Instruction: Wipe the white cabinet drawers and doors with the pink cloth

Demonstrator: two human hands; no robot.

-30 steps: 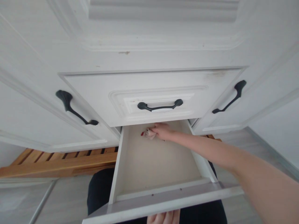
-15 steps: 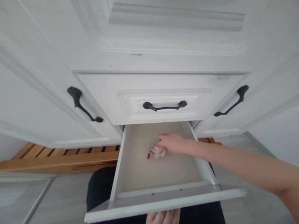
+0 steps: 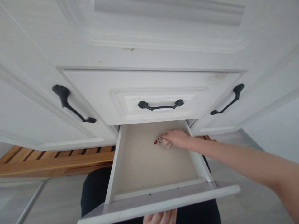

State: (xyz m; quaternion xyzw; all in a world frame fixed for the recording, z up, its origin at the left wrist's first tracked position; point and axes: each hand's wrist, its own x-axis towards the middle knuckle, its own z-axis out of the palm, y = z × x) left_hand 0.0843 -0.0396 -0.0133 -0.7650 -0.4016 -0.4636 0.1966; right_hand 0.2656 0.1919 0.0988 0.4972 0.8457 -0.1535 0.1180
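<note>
Inside the pulled-out white drawer [image 3: 154, 202], my right hand [image 3: 176, 137] is closed on a crumpled pale pink cloth [image 3: 163, 142] with a dark red patch. The cloth rests against the beige drawer bottom [image 3: 144, 165], towards the back right. Below the outer face of the drawer front show the fingers of my left hand [image 3: 160, 217], curled against it. Its palm and whatever part it grips are hidden under the front.
Above is a shut drawer with a dark handle [image 3: 161, 105]. Cabinet doors with dark handles [image 3: 72, 104] [image 3: 229, 99] flank it. A slatted wooden bench [image 3: 53, 163] runs under the cabinet. My dark-clothed knees [image 3: 95, 189] are beneath the drawer.
My right hand has moved the cloth a little towards the back and right of the drawer. The left hand stays at the drawer front. The view has shifted slightly.
</note>
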